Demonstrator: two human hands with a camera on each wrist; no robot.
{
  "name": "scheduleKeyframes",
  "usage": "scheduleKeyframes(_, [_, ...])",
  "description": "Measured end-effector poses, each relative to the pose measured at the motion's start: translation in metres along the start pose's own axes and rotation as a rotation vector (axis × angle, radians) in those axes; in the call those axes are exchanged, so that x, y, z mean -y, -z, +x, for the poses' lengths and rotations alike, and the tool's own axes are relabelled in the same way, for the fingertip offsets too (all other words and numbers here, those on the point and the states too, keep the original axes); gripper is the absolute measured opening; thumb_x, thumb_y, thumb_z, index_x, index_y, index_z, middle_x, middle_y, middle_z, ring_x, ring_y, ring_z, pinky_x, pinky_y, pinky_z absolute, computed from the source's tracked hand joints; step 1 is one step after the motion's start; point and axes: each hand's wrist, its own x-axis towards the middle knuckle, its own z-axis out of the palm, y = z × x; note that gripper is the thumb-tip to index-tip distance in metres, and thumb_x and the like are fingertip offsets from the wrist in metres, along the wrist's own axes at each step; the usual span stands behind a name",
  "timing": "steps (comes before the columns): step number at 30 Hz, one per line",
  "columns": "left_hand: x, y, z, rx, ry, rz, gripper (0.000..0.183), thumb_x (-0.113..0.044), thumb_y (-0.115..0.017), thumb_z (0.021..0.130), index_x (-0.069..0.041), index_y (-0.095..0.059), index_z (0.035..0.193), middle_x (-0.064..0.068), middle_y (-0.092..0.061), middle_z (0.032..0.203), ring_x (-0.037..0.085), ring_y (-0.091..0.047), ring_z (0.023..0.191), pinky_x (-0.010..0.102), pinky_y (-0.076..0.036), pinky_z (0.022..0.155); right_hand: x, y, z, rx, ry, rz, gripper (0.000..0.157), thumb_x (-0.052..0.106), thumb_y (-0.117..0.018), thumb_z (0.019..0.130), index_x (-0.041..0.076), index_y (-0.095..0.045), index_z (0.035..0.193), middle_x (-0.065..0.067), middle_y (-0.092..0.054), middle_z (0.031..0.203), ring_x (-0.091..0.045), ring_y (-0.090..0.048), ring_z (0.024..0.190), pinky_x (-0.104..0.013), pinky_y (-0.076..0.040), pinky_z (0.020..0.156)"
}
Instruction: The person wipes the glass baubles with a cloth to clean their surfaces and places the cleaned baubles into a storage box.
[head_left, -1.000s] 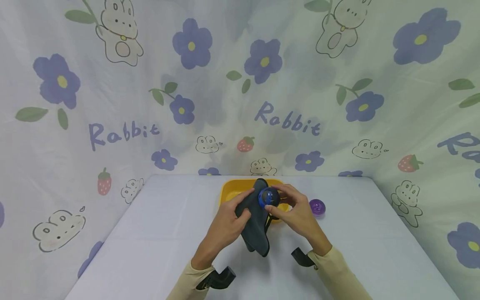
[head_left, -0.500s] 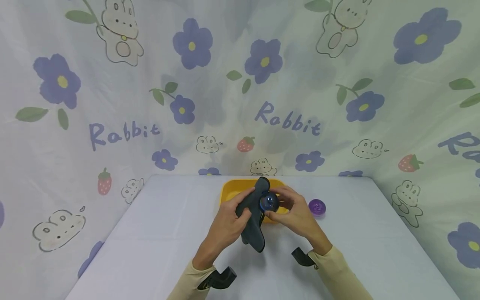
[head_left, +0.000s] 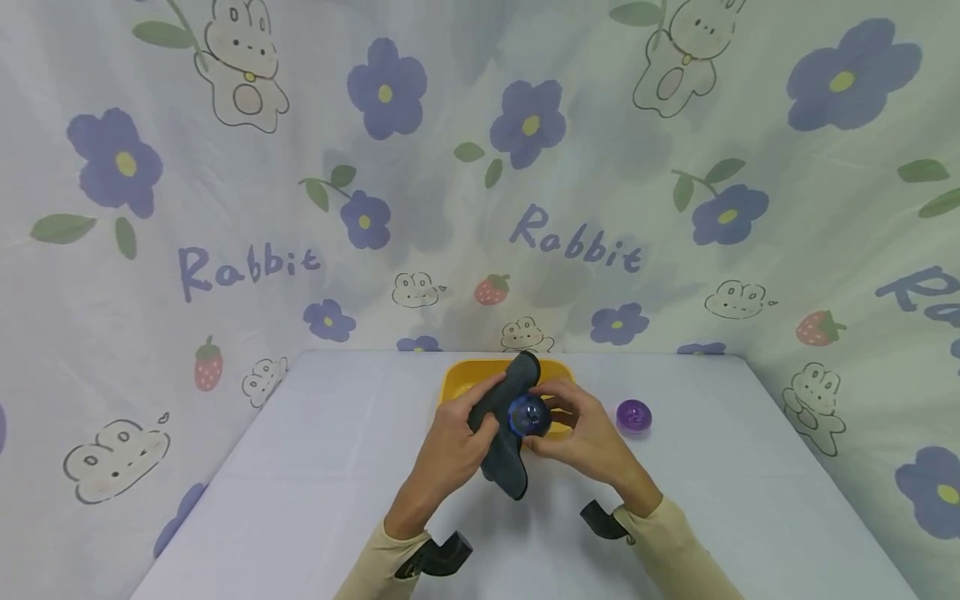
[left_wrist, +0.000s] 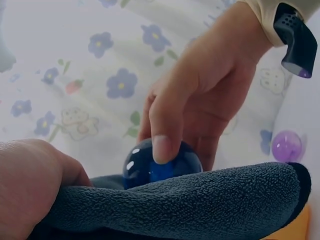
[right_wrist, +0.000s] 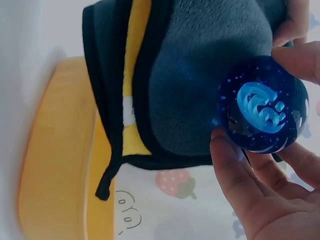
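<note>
A blue glass ball (head_left: 529,416) with a pale swirl inside is pinched between the thumb and fingers of my right hand (head_left: 581,429). My left hand (head_left: 454,437) grips a folded dark grey towel (head_left: 504,442) with black edging. In the right wrist view the towel (right_wrist: 200,90) also shows a yellow band, a white tag and a hanging loop. The ball (left_wrist: 160,165) sits against the towel's fuzzy face in the left wrist view, and the towel's fold hides its lower part. Both things are held up in front of a yellow tray.
The yellow tray (head_left: 459,373) stands at the back middle of the white table (head_left: 330,467), partly hidden behind the towel. To the right of it rests a purple glass ball (head_left: 633,417) on a small base. A printed rabbit curtain (head_left: 450,167) hangs behind the table.
The ball has turned in my right hand and moved slightly left and down, closer against the towel. The towel has tilted a little; my left hand keeps its grip.
</note>
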Motion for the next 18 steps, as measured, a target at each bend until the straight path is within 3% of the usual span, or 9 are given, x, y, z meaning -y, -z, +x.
scheduleKeyframes(8, [0.0034, -0.0021, 0.0007, 0.054, -0.030, 0.037, 0.054, -0.004, -0.057, 0.095, -0.015, -0.057, 0.148, 0.009, -0.065, 0.142, 0.019, -0.068, 0.103, 0.036, -0.061, 0.089, 0.0071, -0.0032, -0.0020, 0.025, 0.064, 0.027, 0.057, 0.010, -0.087, 0.077, 0.013, -0.065, 0.129, -0.009, -0.065, 0.127, -0.028, -0.067, 0.108, -0.031, -0.058, 0.096])
scheduleKeyframes(18, [0.0027, -0.0049, -0.0010, 0.100, -0.023, 0.055, 0.057, -0.007, -0.056, 0.095, -0.011, -0.052, 0.152, 0.012, -0.065, 0.142, 0.021, -0.067, 0.106, 0.041, -0.059, 0.095, 0.0101, -0.0045, -0.0035, -0.038, 0.119, 0.136, 0.057, 0.000, -0.082, 0.079, 0.008, -0.063, 0.132, -0.018, -0.062, 0.133, -0.021, -0.069, 0.109, -0.026, -0.058, 0.094])
